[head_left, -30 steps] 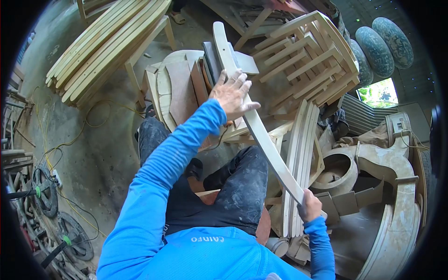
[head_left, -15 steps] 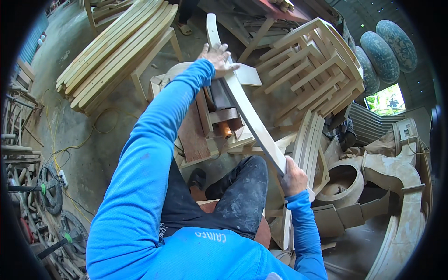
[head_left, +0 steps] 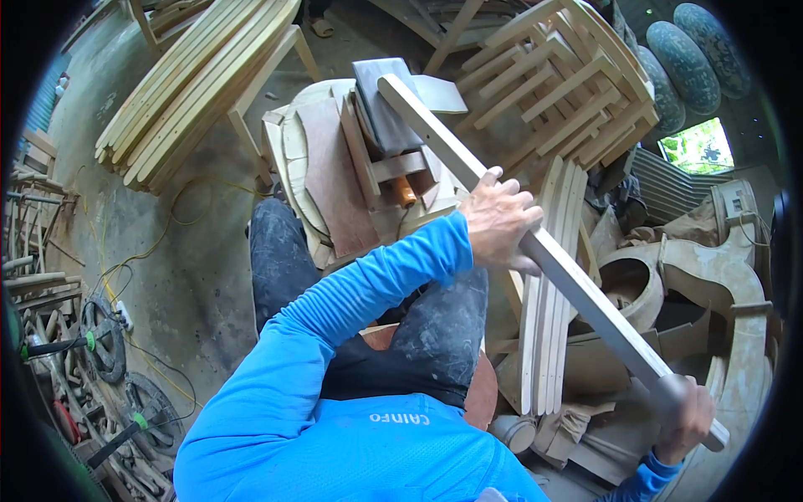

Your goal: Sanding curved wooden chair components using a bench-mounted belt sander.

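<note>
A long pale wooden slat (head_left: 585, 293) runs slantwise from the centre to the lower right. My left hand (head_left: 502, 219) grips it around its middle, fingers over the top and thumb beneath. Close to its near end, my right hand (head_left: 687, 417) is closed around the wood, slightly blurred. The far, rounded end lies over the grey sanding belt of a belt sander (head_left: 372, 77); whether it touches the belt I cannot tell. An orange handle (head_left: 403, 191) shows on the sander's near side. The sander is set among wooden boards (head_left: 328, 180).
Curved slats (head_left: 196, 84) are stacked at the far left, with wooden frames (head_left: 577, 84) at the far right. More slats (head_left: 552, 318) lie beneath the held one. A yellow cord (head_left: 180, 213) crosses the floor. A large curved duct (head_left: 694, 268) stands at the right.
The slat has been drawn back to the lower right, baring more of the belt. My left hand has slid from near its far end to its middle. My right hand has moved outward and nearer.
</note>
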Available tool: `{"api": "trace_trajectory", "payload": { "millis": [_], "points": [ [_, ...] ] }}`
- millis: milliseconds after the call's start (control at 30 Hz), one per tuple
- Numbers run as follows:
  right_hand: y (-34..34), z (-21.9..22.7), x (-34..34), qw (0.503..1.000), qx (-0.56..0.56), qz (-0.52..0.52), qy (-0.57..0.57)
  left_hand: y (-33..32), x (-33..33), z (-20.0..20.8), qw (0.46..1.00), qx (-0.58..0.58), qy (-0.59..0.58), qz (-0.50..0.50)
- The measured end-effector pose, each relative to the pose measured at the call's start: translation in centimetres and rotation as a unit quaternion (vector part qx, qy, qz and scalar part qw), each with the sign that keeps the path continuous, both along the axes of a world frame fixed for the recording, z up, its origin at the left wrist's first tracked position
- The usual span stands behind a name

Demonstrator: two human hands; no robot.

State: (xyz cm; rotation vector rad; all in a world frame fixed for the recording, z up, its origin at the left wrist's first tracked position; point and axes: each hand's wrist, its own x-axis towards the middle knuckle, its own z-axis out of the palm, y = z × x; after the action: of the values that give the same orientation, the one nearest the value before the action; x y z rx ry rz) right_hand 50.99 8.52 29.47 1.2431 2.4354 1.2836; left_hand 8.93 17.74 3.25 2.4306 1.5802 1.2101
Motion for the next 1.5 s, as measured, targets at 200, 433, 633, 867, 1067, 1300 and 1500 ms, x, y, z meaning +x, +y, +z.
{"api": "trace_trajectory", "payload": {
  "millis": [200, 433, 633, 867, 1067, 1300, 1500],
  "points": [
    [-2.1, 3.6, -2.4, 0.980, -0.041, -0.189, 0.037, 4.2, -2.8, -3.8, 0.997, 0.072, -0.020, 0.030],
    [-3.0, -3.0, -5.0, 0.886, -0.373, -0.272, 0.041, 4.7, -6.8, -6.3, 0.999, 0.017, 0.038, 0.033],
    [-2.5, -5.8, -11.5, 0.931, -0.322, -0.152, 0.082, 6.7, -13.2, -5.4, 0.986, -0.130, 0.034, 0.101],
    [0.4, -14.9, -18.0, 0.941, -0.295, -0.124, 0.113, 10.6, -22.0, -5.6, 0.959, -0.174, 0.108, 0.197],
    [-1.4, -13.3, -13.1, 0.931, -0.305, -0.149, 0.131, 8.1, -17.7, -5.4, 0.946, -0.183, 0.193, 0.186],
    [-10.2, -2.1, 0.2, 0.973, -0.156, -0.155, 0.075, 2.4, -1.0, -2.5, 0.988, -0.081, 0.130, 0.036],
    [-14.0, -7.3, 6.8, 0.971, 0.006, -0.191, 0.141, 4.1, 4.0, -1.5, 0.995, 0.035, 0.062, 0.070]
  ]
}}
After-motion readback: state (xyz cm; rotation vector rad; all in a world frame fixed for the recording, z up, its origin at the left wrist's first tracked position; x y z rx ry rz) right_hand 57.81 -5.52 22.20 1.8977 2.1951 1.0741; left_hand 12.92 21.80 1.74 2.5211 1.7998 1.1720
